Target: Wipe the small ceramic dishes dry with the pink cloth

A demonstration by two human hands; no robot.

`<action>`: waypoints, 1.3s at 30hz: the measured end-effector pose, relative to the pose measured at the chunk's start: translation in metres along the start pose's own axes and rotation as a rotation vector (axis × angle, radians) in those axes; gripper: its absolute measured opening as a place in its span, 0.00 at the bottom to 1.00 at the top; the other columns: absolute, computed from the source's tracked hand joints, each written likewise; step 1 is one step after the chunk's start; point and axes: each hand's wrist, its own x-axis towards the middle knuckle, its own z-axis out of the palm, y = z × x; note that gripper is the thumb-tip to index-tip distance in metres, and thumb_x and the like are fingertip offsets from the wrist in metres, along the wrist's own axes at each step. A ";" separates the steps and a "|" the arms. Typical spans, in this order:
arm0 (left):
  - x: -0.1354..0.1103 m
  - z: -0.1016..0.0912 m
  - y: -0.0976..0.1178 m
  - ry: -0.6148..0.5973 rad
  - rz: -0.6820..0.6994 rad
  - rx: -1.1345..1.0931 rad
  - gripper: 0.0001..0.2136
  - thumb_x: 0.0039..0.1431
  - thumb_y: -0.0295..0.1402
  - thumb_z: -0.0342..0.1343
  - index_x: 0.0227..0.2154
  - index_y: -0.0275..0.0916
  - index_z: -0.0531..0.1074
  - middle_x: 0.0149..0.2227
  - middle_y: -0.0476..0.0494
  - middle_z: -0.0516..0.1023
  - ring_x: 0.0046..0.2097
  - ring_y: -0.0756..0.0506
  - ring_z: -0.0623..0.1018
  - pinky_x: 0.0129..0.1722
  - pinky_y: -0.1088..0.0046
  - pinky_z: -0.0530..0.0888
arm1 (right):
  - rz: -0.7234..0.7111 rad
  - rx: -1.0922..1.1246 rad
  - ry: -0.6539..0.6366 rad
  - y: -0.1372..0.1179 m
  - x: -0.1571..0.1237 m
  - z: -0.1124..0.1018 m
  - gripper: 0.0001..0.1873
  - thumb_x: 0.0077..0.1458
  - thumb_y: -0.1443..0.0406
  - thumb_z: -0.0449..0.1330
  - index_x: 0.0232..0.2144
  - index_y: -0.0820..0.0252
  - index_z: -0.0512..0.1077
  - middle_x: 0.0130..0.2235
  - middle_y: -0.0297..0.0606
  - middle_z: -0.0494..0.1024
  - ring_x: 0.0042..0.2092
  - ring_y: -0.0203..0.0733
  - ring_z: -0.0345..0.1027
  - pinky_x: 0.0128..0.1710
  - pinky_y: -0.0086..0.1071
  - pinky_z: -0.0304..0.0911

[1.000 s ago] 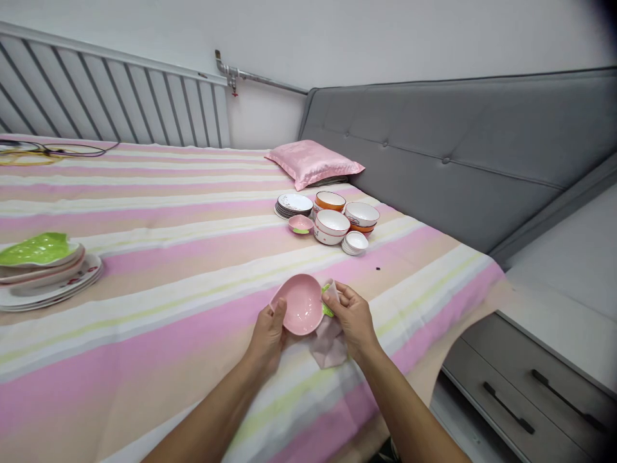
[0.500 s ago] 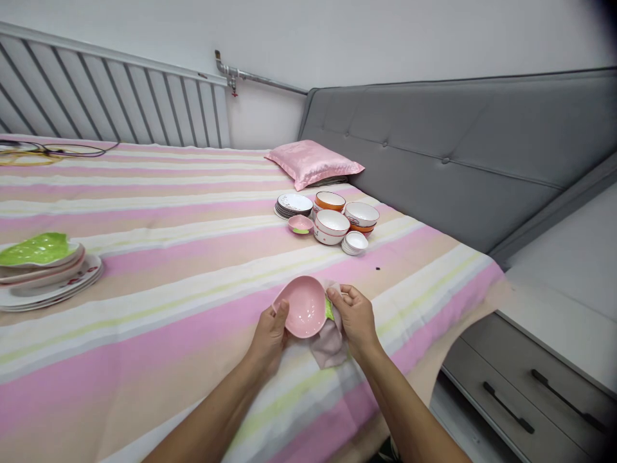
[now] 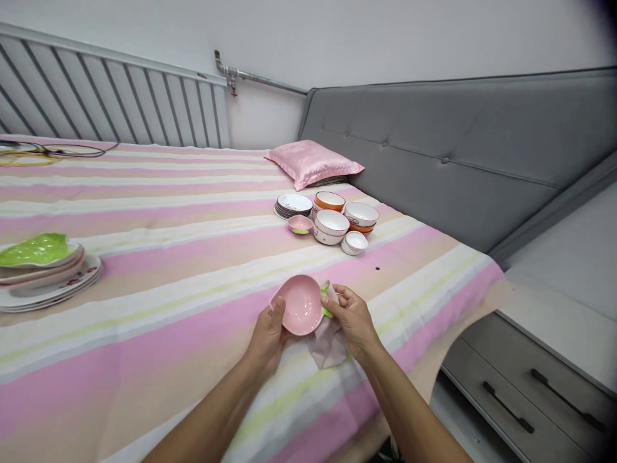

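A pink bowl with a green leaf-shaped edge on its right side is held above the striped bedspread, its inside facing me. My left hand grips the bowl's left rim, thumb on the inside. At the leafy edge, my right hand pinches a pale pinkish-grey cloth against the bowl, thumb over the green part. The cloth's lower end hangs below the bowl. Some of the right fingers are hidden behind the cloth and rim.
Beyond the hands stand white bowls, a small pink bowl, stacked plates and small white dishes. A pink pillow lies behind them. At left, a green leaf dish tops stacked plates. A drawer cabinet stands right.
The pink bowl has shifted slightly left. My right thumb has moved onto the green edge, uncovering more of it, and the cloth's upper part is now more behind the rim.
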 end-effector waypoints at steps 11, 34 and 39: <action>0.000 -0.001 -0.002 0.026 -0.011 0.017 0.28 0.47 0.49 0.54 0.49 0.37 0.65 0.36 0.38 0.77 0.38 0.42 0.76 0.37 0.66 0.74 | -0.064 -0.157 0.109 0.002 -0.002 0.005 0.18 0.39 0.53 0.64 0.23 0.60 0.65 0.18 0.26 0.64 0.21 0.29 0.53 0.21 0.25 0.50; 0.001 0.000 -0.002 0.028 0.073 -0.062 0.27 0.48 0.48 0.54 0.47 0.35 0.67 0.37 0.38 0.77 0.40 0.42 0.76 0.41 0.67 0.72 | -0.268 -0.513 0.031 0.001 -0.005 0.002 0.19 0.48 0.53 0.56 0.17 0.58 0.57 0.19 0.26 0.53 0.23 0.31 0.46 0.22 0.25 0.45; 0.001 0.000 -0.003 0.012 0.059 -0.061 0.27 0.48 0.48 0.54 0.48 0.35 0.66 0.37 0.38 0.77 0.39 0.42 0.76 0.40 0.67 0.72 | -0.301 -0.494 0.037 -0.001 -0.007 0.005 0.12 0.49 0.55 0.57 0.28 0.58 0.67 0.25 0.30 0.67 0.27 0.34 0.57 0.27 0.26 0.53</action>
